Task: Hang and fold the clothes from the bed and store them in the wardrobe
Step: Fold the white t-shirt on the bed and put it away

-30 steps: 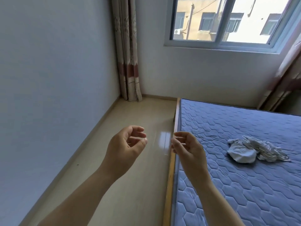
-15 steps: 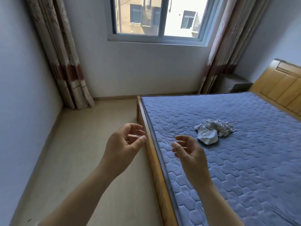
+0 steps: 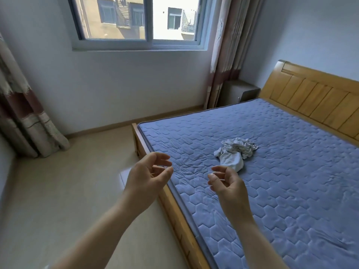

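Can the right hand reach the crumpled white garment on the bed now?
Probably yes: the right hand, empty, hovers just short of the white garment, with only bare blue mattress between them.

The crumpled white cloth garment (image 3: pixel 236 152) lies on the blue quilted mattress (image 3: pixel 291 200), with the panelled wooden headboard (image 3: pixel 320 101) to its right and the framed glass window (image 3: pixel 139 22) behind. The left hand (image 3: pixel 145 177) hovers at the mattress's left edge. The right hand (image 3: pixel 229 183) hovers above the mattress, just before the garment.

Quilted cloth mattress (image 3: pixel 272 181); glossy wood headboard (image 3: pixel 318 101); crumpled cloth garment (image 3: pixel 235 150).
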Tool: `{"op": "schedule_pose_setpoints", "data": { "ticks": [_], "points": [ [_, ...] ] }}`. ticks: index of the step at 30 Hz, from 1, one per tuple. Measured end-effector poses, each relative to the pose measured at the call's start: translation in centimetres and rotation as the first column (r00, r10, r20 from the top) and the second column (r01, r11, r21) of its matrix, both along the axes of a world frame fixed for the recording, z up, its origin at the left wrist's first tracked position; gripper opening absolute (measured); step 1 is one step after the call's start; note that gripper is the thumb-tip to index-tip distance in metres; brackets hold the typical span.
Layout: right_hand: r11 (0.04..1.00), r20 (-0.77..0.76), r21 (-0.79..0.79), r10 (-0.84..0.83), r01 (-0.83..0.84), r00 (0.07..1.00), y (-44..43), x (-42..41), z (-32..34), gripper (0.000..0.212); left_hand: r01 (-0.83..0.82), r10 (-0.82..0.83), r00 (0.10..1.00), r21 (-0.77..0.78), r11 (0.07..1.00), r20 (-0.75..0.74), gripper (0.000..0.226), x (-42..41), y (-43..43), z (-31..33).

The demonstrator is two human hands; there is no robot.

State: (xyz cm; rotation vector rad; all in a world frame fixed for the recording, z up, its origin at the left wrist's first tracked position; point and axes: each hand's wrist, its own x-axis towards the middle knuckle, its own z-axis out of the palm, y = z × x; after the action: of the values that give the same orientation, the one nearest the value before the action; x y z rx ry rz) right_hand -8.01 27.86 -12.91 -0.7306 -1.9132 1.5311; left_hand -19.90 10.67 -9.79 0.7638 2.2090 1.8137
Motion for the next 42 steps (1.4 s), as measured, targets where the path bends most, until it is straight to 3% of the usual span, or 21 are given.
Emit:
{"op": "schedule_pose_setpoints", "data": {
  "ticks": [14, 24, 33, 42],
  "points": [
    [0.986, 0.102, -0.011, -0.164, 0.166, 0.981, 7.4, -17.6, -2.2, 0.01, 0.213, -0.213, 0.973, 0.012, 0.977, 0.091, 0.023, -21.5, 10.0, -2.5],
    [0.912, 0.159, -0.001, -0.406, 0.411, 0.9, 9.1, -30.6, -3.9, 0.012, 0.462, -0.454, 0.885, -0.078, 0.883, 0.104, 0.021, -37.8, 15.9, -4.0],
    [0.808, 0.285, -0.018, -0.56, 0.588, 0.778, 13.4, -33.5, -7.5, 0.013, 0.626, -0.6, 0.78, -0.214, 0.75, 0.18, 0.016, -44.1, 24.4, -7.5],
    [0.731, 0.303, -0.051, -0.638, 0.681, 0.708, 25.2, -36.1, -11.1, 0.013, 0.659, -0.653, 0.74, -0.366, 0.657, 0.16, 0.019, -47.1, 37.0, -10.8]
  ]
}}
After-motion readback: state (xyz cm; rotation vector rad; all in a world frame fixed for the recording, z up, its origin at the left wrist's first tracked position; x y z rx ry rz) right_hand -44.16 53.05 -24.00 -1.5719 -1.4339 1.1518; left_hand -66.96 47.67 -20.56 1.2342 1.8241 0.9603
